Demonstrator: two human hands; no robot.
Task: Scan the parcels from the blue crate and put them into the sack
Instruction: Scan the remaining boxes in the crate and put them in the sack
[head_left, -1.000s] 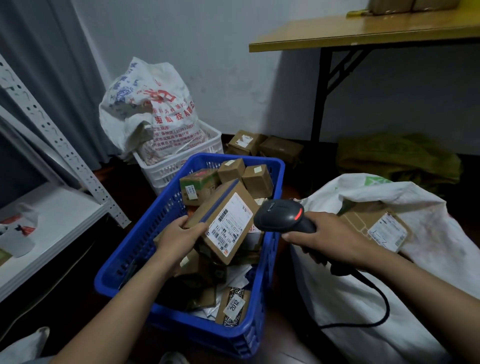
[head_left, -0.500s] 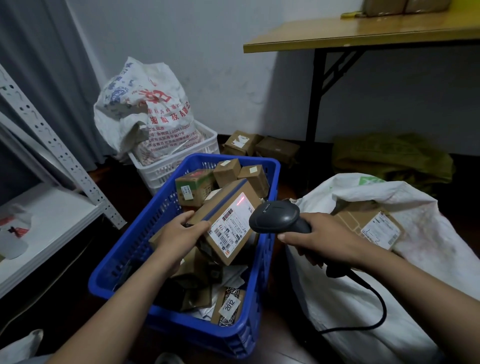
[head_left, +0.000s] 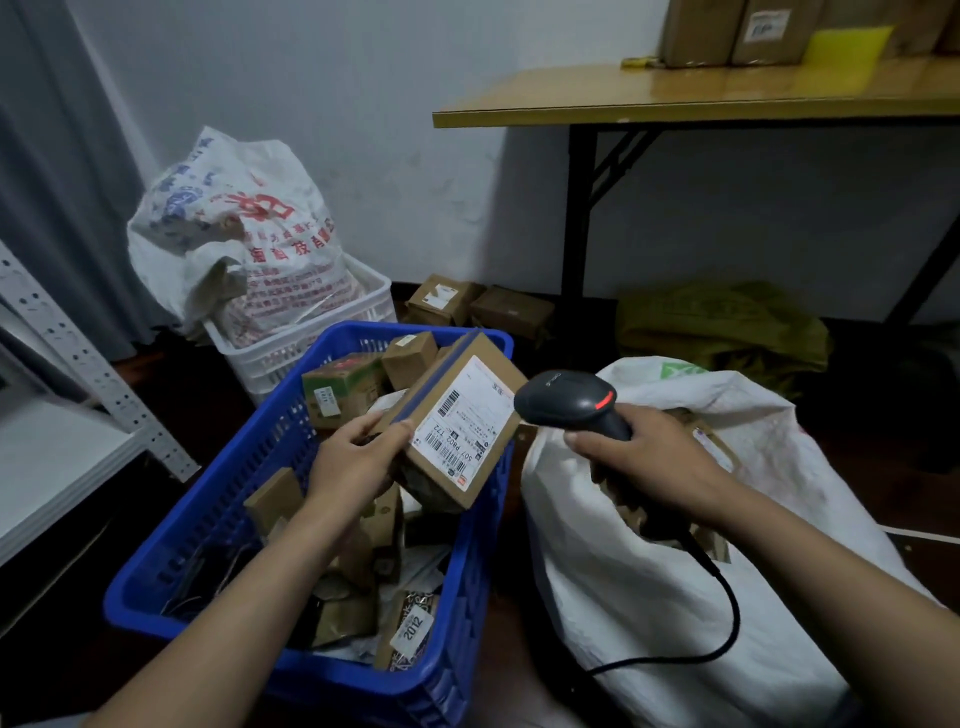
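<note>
View from the head, looking down at two bare forearms; the left hand (head_left: 358, 457) grips a flat cardboard parcel (head_left: 462, 415) at its near-left corner, thumb curled over the top edge beside the white label and fingers wrapped underneath; the right hand (head_left: 649, 457) is closed tightly round the handle of a black barcode scanner (head_left: 566, 402), whose head points left at the label with a red light glowing on its top, its cable (head_left: 727, 623) looping down across the white sack (head_left: 649, 597). Compared with half a second ago the parcel has been lifted higher and carried away from the person — its far end now overlaps the far rim of the blue crate (head_left: 218, 519); the red spot of scanner light that lay on the label has gone; the scanner head now sits just beside the label's upper right corner. The parcel hangs tilted, label up, between the two hands, over the right half of the crate, which holds many smaller cardboard parcels; the sack stands just right of the crate, its open mouth under the right hand, with cardboard showing inside. Behind the blue crate is a white crate (head_left: 311, 343) holding a printed bag (head_left: 244, 234); a yellow-topped surface (head_left: 675, 96) at upper right carries boxes (head_left: 727, 31).
</note>
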